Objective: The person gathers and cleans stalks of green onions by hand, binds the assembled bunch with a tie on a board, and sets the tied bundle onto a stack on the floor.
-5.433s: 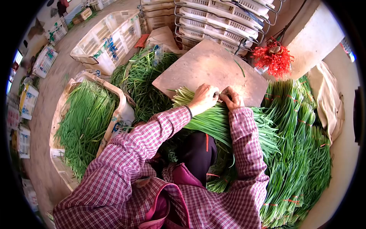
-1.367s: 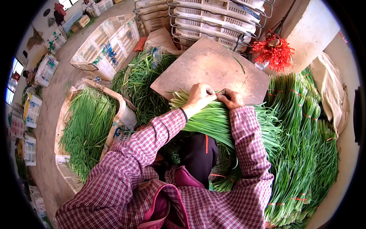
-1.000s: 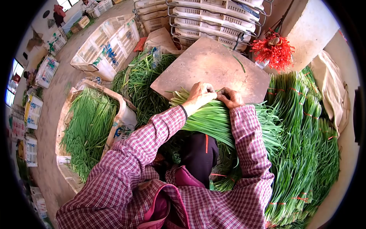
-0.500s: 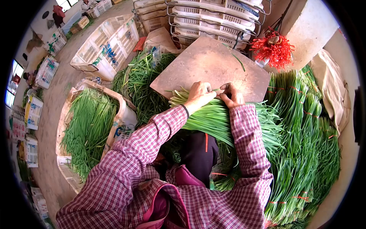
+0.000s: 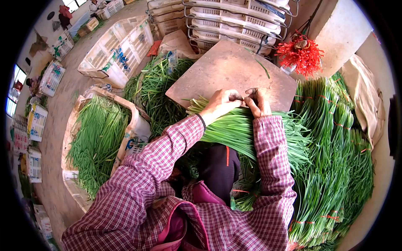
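Note:
A loose bunch of garlic chives (image 5: 234, 130) lies across my lap at the near edge of a brown board (image 5: 230, 67), pale stem ends to the left. My left hand (image 5: 224, 103) rests over the stems, with thumb and fingers pinched. Just right of it, my right hand (image 5: 258, 102) is also pinched, its fingertips nearly meeting the left ones above the bunch. Whatever lies between the fingertips is too small to make out. A single red tie (image 5: 227, 156) lies on my dark-clad knee.
Tied chive bundles (image 5: 322, 154) are piled on the right. A cluster of red ties (image 5: 299, 54) hangs beyond the board. On the left stands a crate (image 5: 134, 109) of loose chives, with a white crate (image 5: 113, 54) behind it. Stacked crates (image 5: 234, 21) rise at the back.
My right hand has shifted slightly right and its fingers have changed position. The left fingers have moved a little right, too. A green strip seen between the hands earlier no longer shows.

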Demonstrator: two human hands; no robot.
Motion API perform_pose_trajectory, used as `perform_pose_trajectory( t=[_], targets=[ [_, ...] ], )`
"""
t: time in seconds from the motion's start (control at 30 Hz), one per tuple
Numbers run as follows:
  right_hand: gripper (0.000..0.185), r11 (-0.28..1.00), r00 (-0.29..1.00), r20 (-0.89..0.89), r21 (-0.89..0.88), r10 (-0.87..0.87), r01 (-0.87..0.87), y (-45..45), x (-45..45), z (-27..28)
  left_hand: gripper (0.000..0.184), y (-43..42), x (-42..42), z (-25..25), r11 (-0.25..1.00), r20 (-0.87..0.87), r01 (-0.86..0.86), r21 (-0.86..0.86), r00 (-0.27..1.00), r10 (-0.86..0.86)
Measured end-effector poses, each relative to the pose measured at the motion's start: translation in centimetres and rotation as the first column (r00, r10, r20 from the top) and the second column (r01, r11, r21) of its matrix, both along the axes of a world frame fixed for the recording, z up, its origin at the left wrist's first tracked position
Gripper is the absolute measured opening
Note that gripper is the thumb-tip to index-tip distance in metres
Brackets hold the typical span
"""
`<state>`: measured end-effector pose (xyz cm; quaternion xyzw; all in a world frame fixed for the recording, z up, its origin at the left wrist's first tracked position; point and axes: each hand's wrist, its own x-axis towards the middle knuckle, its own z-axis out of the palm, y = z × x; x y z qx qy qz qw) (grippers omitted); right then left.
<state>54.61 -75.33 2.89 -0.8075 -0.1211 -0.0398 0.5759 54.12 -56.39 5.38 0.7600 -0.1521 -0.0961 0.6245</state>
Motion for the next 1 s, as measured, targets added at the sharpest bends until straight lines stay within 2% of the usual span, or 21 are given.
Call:
perform_pose_trajectory(
  t=[0.03, 0.1, 0.23, 0.3, 0.33, 0.4, 0.47, 0.53, 0.6, 0.63, 0.67, 0.7, 0.8, 0.83, 0.9, 1.0],
  targets=[
    [0.029, 0.999, 1.000, -0.016, 0.029, 0.014, -0.013, 0.0, 0.1, 0.0, 0.014, 0.0, 0.0, 0.2, 1.000, -0.001, 0.000, -0.001, 1.000, 0.000],
    [0.029, 0.998, 0.999, -0.032, 0.059, 0.027, -0.025, 0.0, 0.1, 0.1, 0.012, 0.2, -0.1, 0.5, 0.984, 0.001, 0.006, 0.178, 1.000, -0.006],
    [0.029, 0.997, 0.996, -0.084, 0.074, 0.038, -0.032, 0.0, 0.2, 0.1, 0.014, 0.1, -0.1, 0.2, 0.993, -0.025, 0.002, 0.118, 1.000, 0.001],
    [0.028, 0.998, 0.996, -0.076, 0.059, 0.034, -0.029, 0.0, 0.2, -0.1, 0.015, -0.4, 0.0, -0.4, 0.997, 0.077, -0.061, -0.043, 0.995, 0.064],
    [0.028, 0.998, 0.997, -0.068, 0.060, 0.039, -0.035, 0.0, 0.2, -0.2, 0.015, -0.4, 0.1, -0.5, 0.997, 0.076, -0.060, -0.043, 0.995, 0.063],
    [0.028, 0.997, 0.997, -0.058, 0.062, 0.044, -0.041, 0.0, 0.2, -0.2, 0.016, -0.2, 0.3, -0.5, 0.994, 0.061, -0.049, 0.093, 0.997, 0.043],
    [0.027, 0.987, 0.992, -0.112, 0.160, 0.051, -0.033, 0.1, 0.1, -0.2, 0.017, -0.2, 0.3, -0.4, 0.989, 0.069, -0.060, 0.135, 0.996, 0.051],
    [0.027, 0.953, 0.976, -0.217, 0.298, 0.007, 0.059, 0.1, 0.2, -0.1, 0.018, -0.1, 0.3, 0.2, 0.982, 0.076, -0.071, 0.177, 0.995, 0.058],
    [0.028, 0.960, 0.973, -0.227, 0.266, -0.029, 0.091, -0.1, 0.3, -0.2, 0.018, 0.0, 0.3, 0.8, 0.962, -0.031, -0.012, 0.273, 0.999, 0.021],
    [0.028, 0.985, 0.985, -0.174, 0.172, 0.006, 0.024, -0.3, 0.3, -0.1, 0.018, -0.1, 0.4, 0.3, 0.962, -0.031, -0.012, 0.273, 0.999, 0.022],
    [0.028, 0.997, 0.991, -0.124, 0.073, 0.047, -0.038, -0.4, 0.3, -0.2, 0.019, -0.1, 0.6, -0.5, 0.978, 0.031, -0.041, 0.203, 0.999, 0.035],
    [0.026, 0.994, 0.989, -0.124, 0.088, 0.077, -0.067, -0.1, -0.3, 1.0, 0.019, -0.2, 0.6, -0.7, 0.989, 0.092, -0.065, 0.130, 0.994, 0.053],
    [0.022, 0.996, 0.982, -0.161, 0.014, 0.094, -0.093, 0.1, -0.5, 1.2, 0.020, -0.2, 0.5, -0.8, 0.992, 0.107, -0.061, 0.108, 0.993, 0.049],
    [0.020, 0.994, 0.985, -0.146, -0.040, 0.095, -0.102, 0.1, -0.5, 1.4, 0.020, -0.1, 0.5, -0.5, 0.992, 0.107, -0.061, 0.107, 0.993, 0.049],
    [0.019, 0.995, 0.992, -0.105, -0.076, 0.064, -0.072, 0.3, -0.7, 1.8, 0.020, 0.1, 0.6, -0.1, 0.957, 0.083, -0.028, 0.287, 0.997, 0.004],
    [0.017, 0.987, 0.999, -0.036, -0.161, 0.021, -0.026, 0.5, -1.0, 2.1, 0.020, -0.2, 0.5, -0.3, 0.966, 0.136, -0.080, 0.247, 0.990, 0.047]
  ],
)
